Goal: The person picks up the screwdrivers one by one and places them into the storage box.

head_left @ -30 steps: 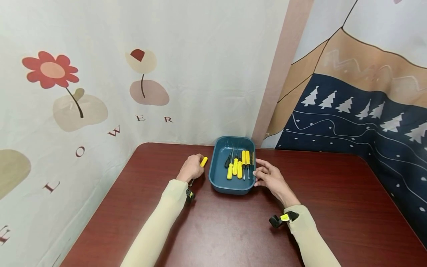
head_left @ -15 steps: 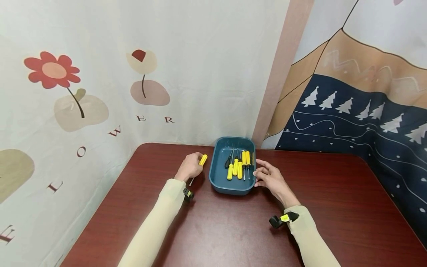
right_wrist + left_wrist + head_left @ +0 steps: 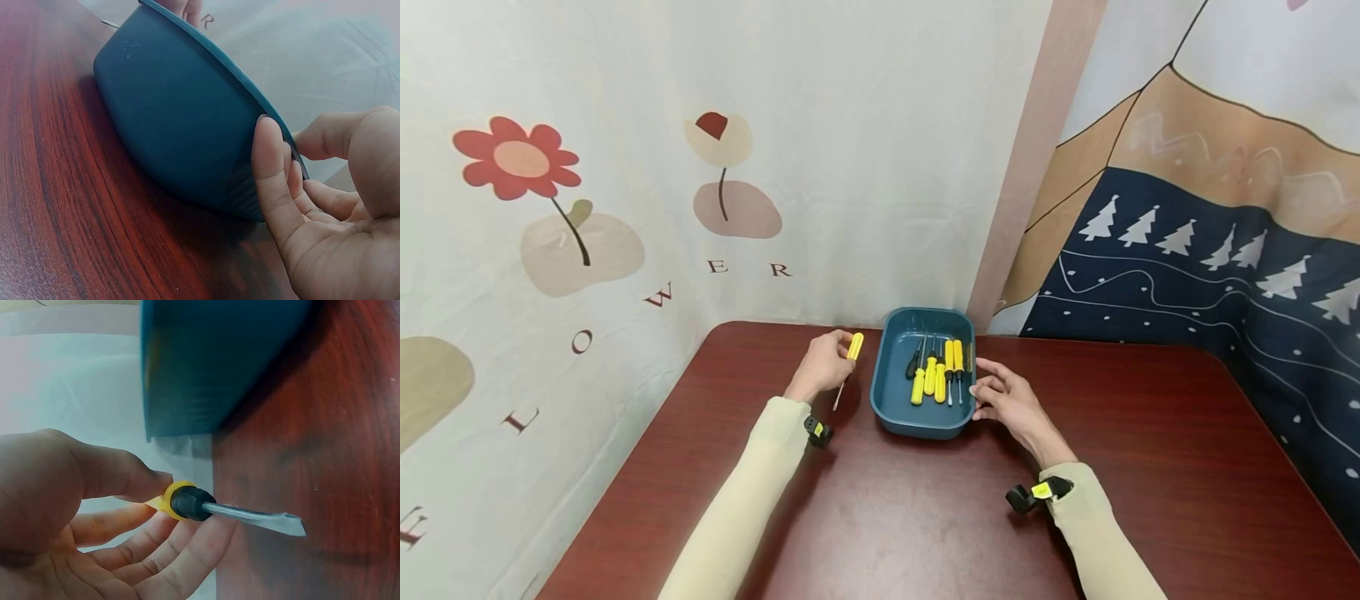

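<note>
My left hand (image 3: 822, 364) pinches a flat-blade screwdriver (image 3: 855, 346) by its yellow handle, just left of a blue tray (image 3: 891, 395). In the left wrist view, the thumb and fingers hold the handle behind its black collar (image 3: 189, 502), and the metal blade (image 3: 269, 520) points away from the palm. My right hand (image 3: 337, 206) grips the rim of the tray on its right side, thumb at the edge and fingertips against the outer wall. Inside the tray lie several yellow-handled screwdrivers (image 3: 918, 387) and a black-handled one (image 3: 912, 365).
The tray stands near the back edge of a reddish-brown table (image 3: 880, 517). Thin brass-coloured pieces (image 3: 968, 357) lie along the tray's right wall. A printed curtain (image 3: 850, 167) hangs close behind the table.
My left hand has shifted slightly left and away from the tray, with the screwdriver tilting so that more of its blade shows. The right hand and tray have stayed put.
</note>
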